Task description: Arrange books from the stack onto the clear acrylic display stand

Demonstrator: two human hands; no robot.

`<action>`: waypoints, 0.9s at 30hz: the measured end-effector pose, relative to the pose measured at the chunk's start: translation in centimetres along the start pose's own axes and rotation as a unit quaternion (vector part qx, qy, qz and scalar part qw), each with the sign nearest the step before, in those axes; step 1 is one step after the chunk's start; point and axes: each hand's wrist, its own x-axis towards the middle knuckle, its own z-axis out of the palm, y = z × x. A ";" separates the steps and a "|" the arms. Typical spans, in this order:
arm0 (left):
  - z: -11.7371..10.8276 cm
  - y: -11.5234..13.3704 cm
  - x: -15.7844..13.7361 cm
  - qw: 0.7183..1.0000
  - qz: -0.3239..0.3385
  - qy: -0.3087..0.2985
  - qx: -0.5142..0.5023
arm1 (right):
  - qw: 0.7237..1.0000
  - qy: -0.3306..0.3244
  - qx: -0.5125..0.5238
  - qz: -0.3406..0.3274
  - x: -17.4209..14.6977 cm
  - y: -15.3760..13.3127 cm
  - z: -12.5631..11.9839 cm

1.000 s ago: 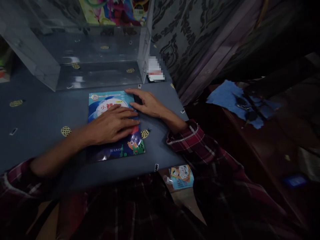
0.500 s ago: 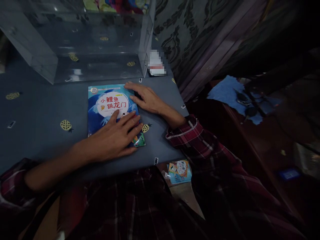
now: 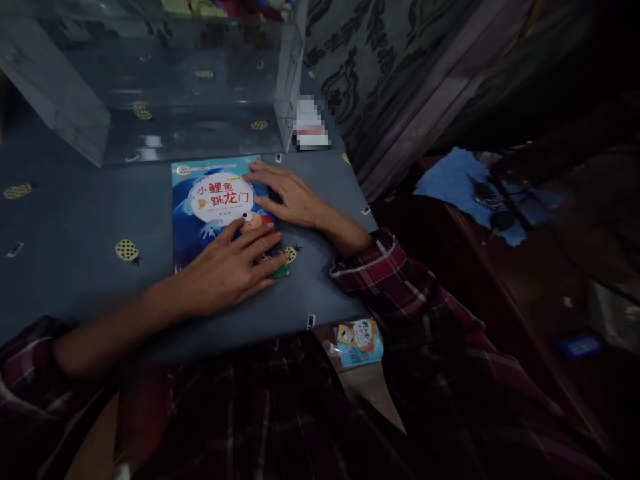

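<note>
A blue picture book (image 3: 187,230) lies closed on the table (image 3: 80,220), its cover face up with red Chinese characters in a white oval and a red fish below. Across the lower right of the cover rests my left hand (image 3: 227,270), fingers spread and hiding part of the fish. My right hand (image 3: 293,197) lies over the book's upper right edge, its fingertips on the cover and its thumb apart from the fingers. Neither hand is wrapped around the book.
Behind the book stands a clear plastic shelf box (image 3: 195,137). A blurred white item (image 3: 311,123) sits beside it, near a patterned curtain (image 3: 370,73). Below the table's front edge is another small book (image 3: 359,341). A blue cloth (image 3: 453,190) with dark objects lies at the right.
The book has slid slightly away from me, up the table. My left hand now sits a little lower on its cover, showing more of the fish; my right hand has barely moved.
</note>
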 end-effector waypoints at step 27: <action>1.0 7.3 -3.8 0.992 -0.107 0.007 0.073 | 0.995 -0.033 -0.097 -0.017 -10.3 -6.4 0.6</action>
